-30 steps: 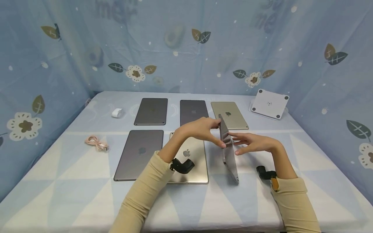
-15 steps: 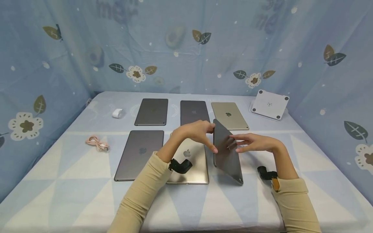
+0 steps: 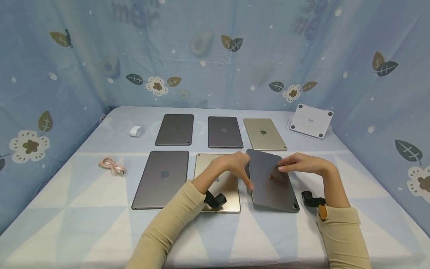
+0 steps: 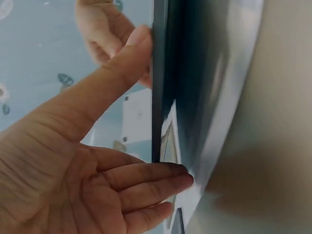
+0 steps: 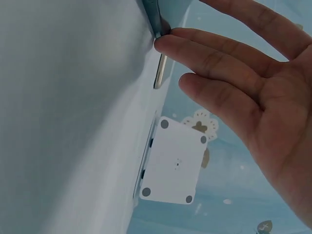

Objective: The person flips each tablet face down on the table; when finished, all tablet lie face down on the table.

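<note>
A dark grey tablet [image 3: 273, 190] with a camera at its near right corner lies tilted over the front right part of the table, left side raised. My left hand [image 3: 236, 164] holds that left edge, thumb on the upper face and fingers at the underside, as the left wrist view [image 4: 97, 165] shows. My right hand [image 3: 304, 163] is at the far right edge of the tablet; in the right wrist view its extended fingertips [image 5: 163, 43] touch the tablet's edge. Left of it lies a gold tablet [image 3: 231, 188], partly hidden by my left forearm.
A grey tablet [image 3: 161, 179] lies front left. Behind stand a row of flat tablets: dark grey [image 3: 174, 129], grey [image 3: 224, 132] and gold [image 3: 265, 134]. A white stand [image 3: 310, 121] sits back right. A white charger plug [image 3: 136, 130] and coiled pink cable [image 3: 112, 166] are on the left.
The tablet has turned from nearly upright on its edge to almost flat, its right side swinging down and rightward. Both hands have lowered with it, the right hand shifting slightly right.
</note>
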A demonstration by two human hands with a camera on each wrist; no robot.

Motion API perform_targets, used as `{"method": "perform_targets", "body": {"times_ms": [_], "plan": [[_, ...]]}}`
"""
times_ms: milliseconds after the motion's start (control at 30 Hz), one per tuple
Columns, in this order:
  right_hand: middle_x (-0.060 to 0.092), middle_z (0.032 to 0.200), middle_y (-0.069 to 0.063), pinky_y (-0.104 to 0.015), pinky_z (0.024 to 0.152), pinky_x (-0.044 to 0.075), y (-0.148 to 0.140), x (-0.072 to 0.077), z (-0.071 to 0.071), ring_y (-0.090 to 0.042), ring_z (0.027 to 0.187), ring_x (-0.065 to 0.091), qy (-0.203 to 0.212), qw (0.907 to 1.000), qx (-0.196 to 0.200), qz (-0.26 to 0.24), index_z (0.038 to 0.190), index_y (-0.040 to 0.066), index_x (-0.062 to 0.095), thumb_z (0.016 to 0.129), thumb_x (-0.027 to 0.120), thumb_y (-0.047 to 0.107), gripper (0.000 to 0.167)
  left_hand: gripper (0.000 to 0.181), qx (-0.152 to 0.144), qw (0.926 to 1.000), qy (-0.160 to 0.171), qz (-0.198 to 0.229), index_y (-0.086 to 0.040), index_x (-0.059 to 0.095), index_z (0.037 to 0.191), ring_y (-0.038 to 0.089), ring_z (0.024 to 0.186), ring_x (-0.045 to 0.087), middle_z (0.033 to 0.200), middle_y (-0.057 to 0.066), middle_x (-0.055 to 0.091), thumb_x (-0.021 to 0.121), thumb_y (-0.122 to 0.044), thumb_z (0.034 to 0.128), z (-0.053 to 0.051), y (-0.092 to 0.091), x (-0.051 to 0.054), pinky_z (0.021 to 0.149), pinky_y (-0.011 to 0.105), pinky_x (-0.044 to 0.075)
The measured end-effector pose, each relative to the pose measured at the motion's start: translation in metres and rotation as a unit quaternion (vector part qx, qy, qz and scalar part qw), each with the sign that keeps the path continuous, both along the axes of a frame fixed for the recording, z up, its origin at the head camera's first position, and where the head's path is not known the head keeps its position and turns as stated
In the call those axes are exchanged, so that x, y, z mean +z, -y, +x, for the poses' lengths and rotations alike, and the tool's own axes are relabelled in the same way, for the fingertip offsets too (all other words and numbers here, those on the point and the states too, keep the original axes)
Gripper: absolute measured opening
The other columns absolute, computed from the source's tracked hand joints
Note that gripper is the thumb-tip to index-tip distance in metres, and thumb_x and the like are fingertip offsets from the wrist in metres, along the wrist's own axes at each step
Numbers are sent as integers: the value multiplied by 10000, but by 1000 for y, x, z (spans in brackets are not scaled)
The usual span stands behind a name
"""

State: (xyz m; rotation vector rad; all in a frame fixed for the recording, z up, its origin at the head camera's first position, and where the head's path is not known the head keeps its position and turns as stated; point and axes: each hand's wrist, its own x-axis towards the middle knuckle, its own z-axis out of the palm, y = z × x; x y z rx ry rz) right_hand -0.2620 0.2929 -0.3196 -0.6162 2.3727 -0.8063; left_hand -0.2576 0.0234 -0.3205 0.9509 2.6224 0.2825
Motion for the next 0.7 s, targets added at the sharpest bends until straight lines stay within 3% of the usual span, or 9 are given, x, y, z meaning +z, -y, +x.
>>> {"method": "perform_targets", "body": {"times_ms": [300, 500, 700], "plan": [[554, 1352, -215, -566, 1060, 374, -2, 3, 0, -365, 1294, 479, 36, 9999, -113, 119, 1330, -73, 523, 959, 548, 355, 567, 606, -16, 9992, -187, -339, -74, 570, 943, 92, 786, 470, 874, -26, 552, 884, -475, 614, 8, -13, -5, 676, 212, 443], [602, 1295, -187, -549, 1017, 422, 0, 3, -1, -320, 1219, 546, -81, 9993, -169, 327, 1280, -49, 580, 949, 562, 374, 538, 543, 186, 9994, -239, -141, -96, 569, 882, 92, 711, 466, 818, -37, 551, 897, -433, 610, 15, -22, -12, 604, 226, 420], [592, 1309, -188, -565, 1023, 406, -1, 2, -1, -336, 1243, 524, -87, 9990, -223, 388, 1281, -44, 581, 953, 554, 379, 536, 520, 309, 9989, -339, -108, -113, 545, 834, 92, 679, 441, 763, -55, 485, 903, -414, 607, 19, -27, -15, 575, 224, 400]]}}
